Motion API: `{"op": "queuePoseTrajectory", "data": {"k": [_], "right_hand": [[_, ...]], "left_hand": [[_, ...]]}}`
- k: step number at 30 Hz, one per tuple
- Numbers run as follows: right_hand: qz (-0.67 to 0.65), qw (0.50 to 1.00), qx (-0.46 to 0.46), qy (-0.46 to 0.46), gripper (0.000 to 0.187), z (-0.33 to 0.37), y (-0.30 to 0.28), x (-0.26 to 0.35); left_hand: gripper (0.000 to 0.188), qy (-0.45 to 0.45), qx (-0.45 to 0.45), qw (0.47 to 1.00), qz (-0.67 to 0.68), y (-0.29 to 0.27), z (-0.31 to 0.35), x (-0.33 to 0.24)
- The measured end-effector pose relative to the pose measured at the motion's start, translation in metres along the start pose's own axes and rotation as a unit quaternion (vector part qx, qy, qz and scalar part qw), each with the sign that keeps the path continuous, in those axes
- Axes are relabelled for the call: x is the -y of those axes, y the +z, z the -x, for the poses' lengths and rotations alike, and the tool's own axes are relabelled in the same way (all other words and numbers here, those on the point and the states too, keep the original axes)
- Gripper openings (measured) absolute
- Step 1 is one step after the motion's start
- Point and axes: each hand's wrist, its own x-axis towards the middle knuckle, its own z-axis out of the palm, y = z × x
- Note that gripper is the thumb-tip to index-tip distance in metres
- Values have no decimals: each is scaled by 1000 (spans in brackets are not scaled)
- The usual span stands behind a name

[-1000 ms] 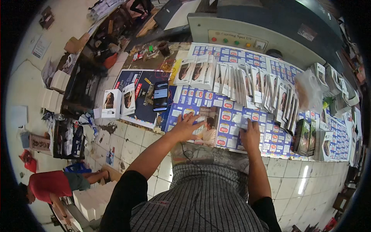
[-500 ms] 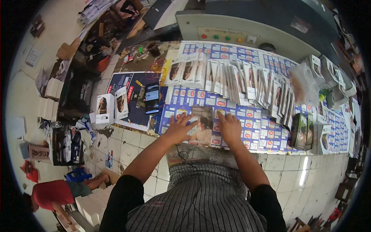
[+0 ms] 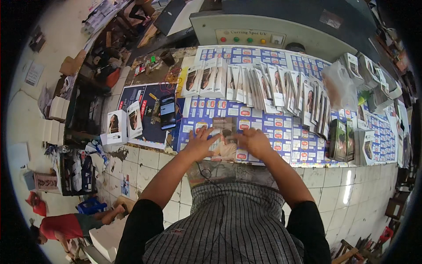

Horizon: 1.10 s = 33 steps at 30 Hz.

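A printed leaflet (image 3: 226,151) with a photo of a person lies flat on the blue-and-white printed sheets covering the worktable, close to its front edge. At its left side rests my left hand (image 3: 201,144), fingers spread and thumb reaching the leaflet's edge. My right hand (image 3: 256,143) is at the right edge, fingers reaching toward the leaflet and slightly bent, with nothing visible gripped. Behind both hands, a long row of thin white printed cartons (image 3: 259,90) leans over in overlapping stacks. Two stacks of dark green printed pieces (image 3: 340,141) stand to the right.
A phone (image 3: 168,112) lies on a dark printed sheet at left, beside white cartons (image 3: 117,126). A crumpled plastic bag (image 3: 340,86) and more carton stacks (image 3: 373,77) sit at right. A grey machine (image 3: 246,28) with coloured buttons borders the back. Someone in red (image 3: 61,226) bends at lower left.
My right hand has moved left onto the leaflet's right edge, its fingers bending more. The left hand stays beside the leaflet, fingers spread. The whole view has shifted slightly.
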Motion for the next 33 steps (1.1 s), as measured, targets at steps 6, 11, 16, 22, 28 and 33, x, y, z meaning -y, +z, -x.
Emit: {"op": "queuePoseTrajectory", "data": {"k": [6, 11, 16, 22, 28, 33], "right_hand": [[-5, 986, 40, -163, 40, 56, -10, -7], [25, 976, -126, 177, 49, 49, -17, -35], [-340, 904, -132, 224, 62, 13, 32, 29], [-521, 778, -38, 349, 57, -9, 35, 54], [-357, 870, -224, 257, 27, 21, -11, 51], [-42, 823, -446, 351, 54, 73, -126, -55]], "left_hand": [[82, 18, -21, 1000, 13, 9, 1, 11], [82, 57, -74, 995, 30, 26, 5, 21], [77, 59, -94, 993, 35, 35, 7, 22], [79, 78, -109, 990, 51, 36, 4, 19], [94, 81, -164, 978, 96, 54, -2, 35], [95, 36, -129, 990, 53, 39, 5, 26]]}}
